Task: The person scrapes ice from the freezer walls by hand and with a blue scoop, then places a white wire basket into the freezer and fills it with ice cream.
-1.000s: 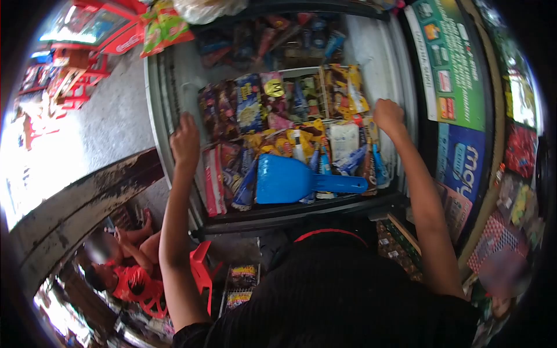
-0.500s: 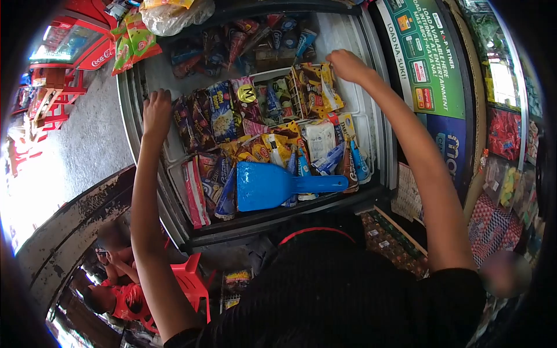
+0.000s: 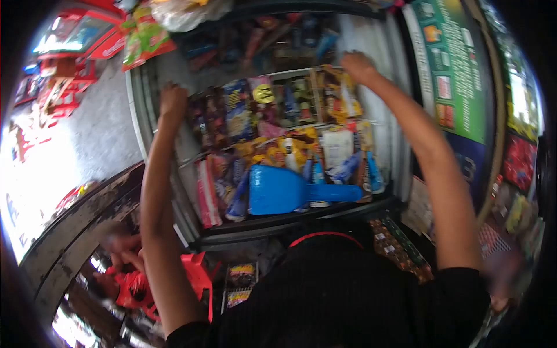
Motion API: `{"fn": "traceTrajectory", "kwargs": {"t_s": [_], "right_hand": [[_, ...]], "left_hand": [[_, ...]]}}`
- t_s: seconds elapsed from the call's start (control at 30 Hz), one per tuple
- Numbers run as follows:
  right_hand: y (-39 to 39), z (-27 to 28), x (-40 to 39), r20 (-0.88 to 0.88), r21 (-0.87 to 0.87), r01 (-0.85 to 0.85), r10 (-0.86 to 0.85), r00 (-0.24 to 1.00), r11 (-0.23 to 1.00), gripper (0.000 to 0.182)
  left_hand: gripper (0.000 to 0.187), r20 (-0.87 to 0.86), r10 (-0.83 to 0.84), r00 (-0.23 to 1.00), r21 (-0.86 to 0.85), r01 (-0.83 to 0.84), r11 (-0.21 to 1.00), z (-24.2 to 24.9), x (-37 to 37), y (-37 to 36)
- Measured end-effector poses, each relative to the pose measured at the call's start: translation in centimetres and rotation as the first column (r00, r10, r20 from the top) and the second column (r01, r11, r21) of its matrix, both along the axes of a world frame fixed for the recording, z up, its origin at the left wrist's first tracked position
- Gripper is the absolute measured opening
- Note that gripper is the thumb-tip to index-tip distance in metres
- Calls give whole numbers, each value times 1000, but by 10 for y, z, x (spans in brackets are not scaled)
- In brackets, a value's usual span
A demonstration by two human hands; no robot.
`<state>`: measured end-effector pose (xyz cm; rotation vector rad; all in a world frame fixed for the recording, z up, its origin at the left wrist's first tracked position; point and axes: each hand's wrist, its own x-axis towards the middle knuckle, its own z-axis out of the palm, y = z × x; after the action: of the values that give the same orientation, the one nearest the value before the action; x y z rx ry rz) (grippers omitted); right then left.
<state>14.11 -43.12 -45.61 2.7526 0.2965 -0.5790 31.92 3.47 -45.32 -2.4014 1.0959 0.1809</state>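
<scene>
An open chest freezer holds a white basket (image 3: 184, 152) filled with wrapped ice cream bars and cones. My left hand (image 3: 173, 100) is at the basket's far left side, its fingers bent over the rim. At the far right corner, my right hand (image 3: 358, 65) is closed on the rim, beside yellow-brown ice cream packs (image 3: 339, 95). Motion blur softens the fingertips of both hands. Across the near packs lies a blue scoop (image 3: 278, 190), its handle pointing right, touched by neither hand. A pink-and-white pack (image 3: 209, 194) stands at the near left corner.
More cones (image 3: 255, 43) lie deeper at the freezer's back. Green and red snack bags (image 3: 145, 37) hang at the far left. A green sign (image 3: 458, 75) stands along the right side. Beyond the left arm, a person in red sits near a red chair (image 3: 197, 275).
The whole view has shifted, so the freezer and hands appear farther right and slightly lower, with more blur. Both hands keep about the same places on the basket. The scoop lies as before.
</scene>
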Motion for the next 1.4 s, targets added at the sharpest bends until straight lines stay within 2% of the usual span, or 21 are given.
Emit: {"fn": "traceTrajectory", "kwargs": {"t_s": [0.07, 0.1, 0.17, 0.3, 0.4, 0.5, 0.6, 0.67, 0.7, 0.77, 0.8, 0.87, 0.97, 1.03, 1.07, 1.1, 1.13, 1.2, 1.23, 1.3, 1.4], "right_hand": [[4, 0, 1, 14, 79, 49, -51, 999, 996, 11], [5, 0, 3, -40, 121, 50, -45, 998, 991, 13], [18, 11, 4, -18, 16, 72, -72, 997, 997, 15], [9, 9, 4, -35, -105, 19, -23, 999, 994, 18], [14, 10, 6, -82, -85, 20, -27, 996, 996, 17], [18, 15, 5, -102, -115, 15, -27, 994, 993, 16], [12, 12, 3, -103, -85, -24, 15, 995, 996, 15], [11, 8, 2, -79, -98, 1, -9, 997, 995, 15], [15, 6, 3, -56, -111, 24, -31, 998, 993, 15], [17, 7, 5, -97, -174, 18, -36, 995, 985, 15], [20, 9, 5, -141, -237, 15, -50, 989, 971, 15], [24, 9, 8, -159, -271, 20, -66, 985, 962, 16], [24, -4, 12, -144, -330, 56, -109, 983, 942, 16], [25, -5, 13, -118, -354, 86, -135, 984, 931, 16], [30, 1, 15, -202, -437, -112, 24, 979, 893, 17], [31, 2, 17, -298, -496, -308, 174, 938, 812, 17], [33, 3, 21, -294, -498, -310, 179, 939, 810, 17], [30, -7, 28, -271, -378, -116, 10, 963, 918, 17], [27, -11, 29, -263, -382, -112, 9, 965, 917, 17], [22, -18, 26, -226, -191, 54, -97, 969, 980, 17], [18, -24, 29, -255, -150, 113, -149, 955, 982, 17]], "left_hand": [[15, -58, -26, 998, 146, 34, 989, 17, -4, -6], [15, -75, 34, 997, 84, -27, 996, 13, -3, -1], [13, 39, 18, 999, -105, -14, 994, 15, -7, -1], [13, -30, 72, 997, -130, -75, 989, 17, -11, -3], [13, 2, 40, 999, -124, -39, 992, 24, -14, -5], [12, -81, 94, 992, -81, -101, 992, 22, -10, -2], [25, -151, 59, 987, -5, -60, 998, 40, -13, 0], [45, -257, -40, 966, 73, 60, 996, 61, -22, 6], [45, -253, -25, 967, 79, 47, 996, 69, -33, 13], [55, -153, -272, 950, 36, 281, 959, 78, -48, 20], [47, -162, -351, 922, 32, 361, 932, 75, -58, 24], [31, -478, -79, 875, 232, 212, 949, 67, -85, 27], [17, -557, 21, 830, 309, 184, 933, 55, -126, 42], [11, -297, -104, 949, 90, 136, 987, 51, -150, 47], [11, -296, -107, 949, 86, 138, 987, 44, -159, 49], [12, -188, -88, 978, 53, 100, 994, 40, -168, 50], [14, -75, -62, 995, 17, 63, 998, 35, -173, 53], [13, -118, -5, 993, 24, 8, 1000, 39, -172, 49], [13, -168, 46, 985, 30, -41, 999, 40, -169, 45], [12, -188, 94, 978, 69, -82, 994, 36, -162, 38], [11, -248, 170, 954, 99, -149, 984, 34, -146, 30]]}}
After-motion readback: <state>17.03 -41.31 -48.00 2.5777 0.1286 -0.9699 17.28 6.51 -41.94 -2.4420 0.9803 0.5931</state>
